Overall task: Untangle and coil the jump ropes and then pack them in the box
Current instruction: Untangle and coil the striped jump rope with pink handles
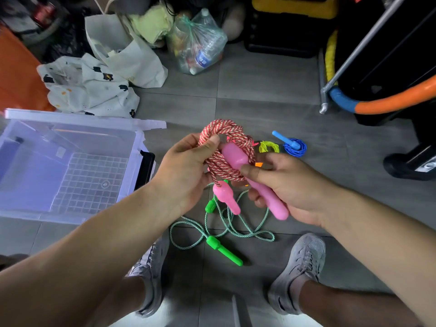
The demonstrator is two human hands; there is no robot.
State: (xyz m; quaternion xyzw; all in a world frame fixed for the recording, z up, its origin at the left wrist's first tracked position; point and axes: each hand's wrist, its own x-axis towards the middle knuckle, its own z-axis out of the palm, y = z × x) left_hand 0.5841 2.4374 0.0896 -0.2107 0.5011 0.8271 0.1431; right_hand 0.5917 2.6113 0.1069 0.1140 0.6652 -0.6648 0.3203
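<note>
Below the grip, on the floor: green-and-white cord rope w/ green plastic handles (223, 251), loose and sprawled, so not coiled yet. L hand (184, 171) curls fingers and thumb round the loops of the red-and-white twisted rope w/ pink plastic handles (221, 128). R hand (295, 185) is wrapped round one pink handle, thumb on the wraps; the other handle dangles underneath. Coil looks nearly tied off, I'd say. Left of grip, clear plastic storage box (89, 180): no rope visible in it. Beyond grip, to the right: small yellow cord coil (269, 147) and blue cord coil w/ blue handle (296, 147), both bundled but unpacked.
</note>
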